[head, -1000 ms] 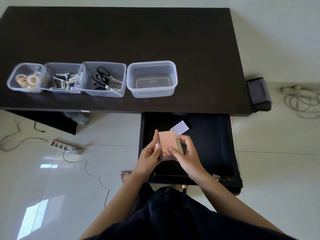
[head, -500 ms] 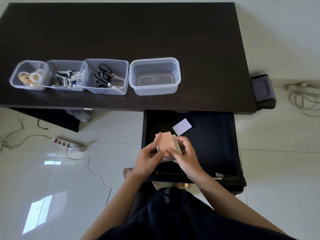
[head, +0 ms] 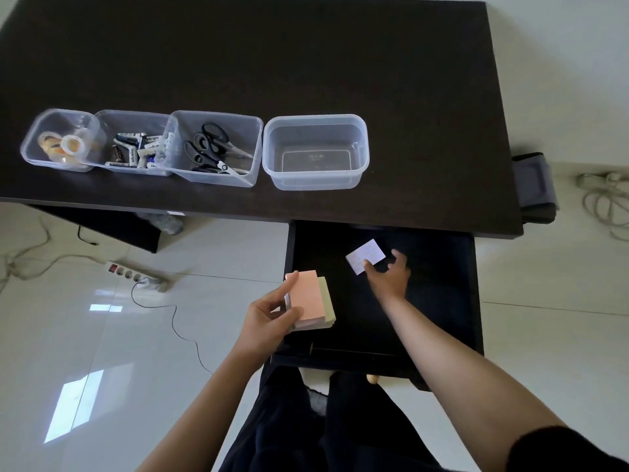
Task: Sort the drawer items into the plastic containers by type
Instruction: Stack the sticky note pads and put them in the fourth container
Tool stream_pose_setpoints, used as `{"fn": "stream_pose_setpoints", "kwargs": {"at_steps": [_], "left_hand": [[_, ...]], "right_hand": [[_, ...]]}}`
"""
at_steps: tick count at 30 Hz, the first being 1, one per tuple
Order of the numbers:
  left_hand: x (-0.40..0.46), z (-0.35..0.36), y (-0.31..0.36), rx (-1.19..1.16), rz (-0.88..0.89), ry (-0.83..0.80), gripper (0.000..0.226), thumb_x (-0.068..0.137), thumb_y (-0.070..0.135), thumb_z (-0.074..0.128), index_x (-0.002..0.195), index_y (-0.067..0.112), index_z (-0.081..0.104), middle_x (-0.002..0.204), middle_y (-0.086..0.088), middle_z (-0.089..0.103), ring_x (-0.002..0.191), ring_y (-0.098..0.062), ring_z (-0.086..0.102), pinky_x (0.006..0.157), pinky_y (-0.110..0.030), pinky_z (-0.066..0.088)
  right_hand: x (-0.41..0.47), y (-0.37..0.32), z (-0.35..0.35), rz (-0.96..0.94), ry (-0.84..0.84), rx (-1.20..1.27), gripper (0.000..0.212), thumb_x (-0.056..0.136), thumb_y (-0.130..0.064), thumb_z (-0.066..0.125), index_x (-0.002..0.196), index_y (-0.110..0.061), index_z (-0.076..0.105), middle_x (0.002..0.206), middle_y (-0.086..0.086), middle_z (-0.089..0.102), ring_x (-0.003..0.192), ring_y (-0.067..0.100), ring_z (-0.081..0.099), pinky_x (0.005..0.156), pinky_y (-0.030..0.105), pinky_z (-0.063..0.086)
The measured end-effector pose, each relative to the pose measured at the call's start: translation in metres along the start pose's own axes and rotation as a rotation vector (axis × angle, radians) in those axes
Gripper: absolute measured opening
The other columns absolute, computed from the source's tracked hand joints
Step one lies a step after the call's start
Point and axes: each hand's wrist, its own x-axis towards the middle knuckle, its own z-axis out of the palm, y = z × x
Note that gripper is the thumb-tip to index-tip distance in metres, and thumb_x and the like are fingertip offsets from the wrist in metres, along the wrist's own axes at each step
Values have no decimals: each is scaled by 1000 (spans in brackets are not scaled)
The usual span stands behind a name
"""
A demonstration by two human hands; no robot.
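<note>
Both hands gripped the stack of sticky-note pads a second ago; now the right hand (head: pixel 388 279) has let go and reached up into the open drawer (head: pixel 439 294), its fingers spread and loosely curved around the lower right corner of the white pad (head: pixel 365 256), fingertips touching its edge. Whether it has actually pinched the pad cannot be told. Meanwhile the left hand (head: pixel 269 318) holds the stack of pads (head: pixel 308 303) alone, thumb across the pink top sheet's left edge and fingers curled underneath, over the drawer's lower left corner; a pale yellow pad peeks out on the stack's right side. Across the upper half of the frame, four clear plastic containers stand in a row near the front edge of the dark desk (head: pixel 340 63): the leftmost container (head: pixel 56 139) holds tape rolls, the second container (head: pixel 136 141) holds batteries, the third container (head: pixel 218 146) holds scissors, and the rightmost container (head: pixel 316 151) sits just above the drawer.
</note>
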Motion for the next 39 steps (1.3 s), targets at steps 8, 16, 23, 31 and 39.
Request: {"fn": "stream_pose_setpoints", "kwargs": {"at_steps": [8, 16, 23, 31, 39], "left_hand": [[5, -13, -1, 5, -12, 15, 54, 88, -5, 57, 115, 41, 59, 131, -14, 54, 79, -14, 60, 60, -17, 51], [-2, -1, -5, 31, -62, 5, 52, 88, -2, 57, 121, 38, 57, 126, -14, 53, 79, -19, 56, 48, -34, 49], [11, 18, -8, 101, -93, -64, 53, 90, 4, 58, 119, 48, 54, 116, -9, 59, 97, -19, 60, 89, -43, 55], [32, 43, 4, 106, -72, -96, 54, 91, 5, 57, 134, 36, 49, 110, -7, 65, 90, -16, 63, 78, -31, 55], [31, 56, 15, 96, 12, -149, 56, 93, 10, 56, 140, 36, 41, 98, -1, 66, 76, -7, 55, 60, -17, 47]], "right_hand": [[21, -1, 24, 117, 26, -276, 72, 62, -28, 83, 121, -20, 43, 131, 12, 32, 114, 32, 47, 96, 46, 44], [-1, 9, 8, -26, -41, 43, 30, 78, -11, 73, 95, -10, 49, 97, 9, 60, 83, 22, 59, 57, 22, 42], [-43, -5, -34, -227, -125, 184, 27, 78, -12, 74, 102, -15, 63, 86, 1, 74, 77, 14, 71, 73, 27, 55], [-79, -26, -61, -530, -217, 196, 21, 71, 1, 80, 89, -5, 73, 99, 5, 69, 91, 10, 68, 77, 14, 52], [-78, -30, -66, -496, -355, 240, 17, 67, -11, 84, 81, -8, 75, 103, 4, 71, 99, 12, 68, 83, 35, 58]]}}
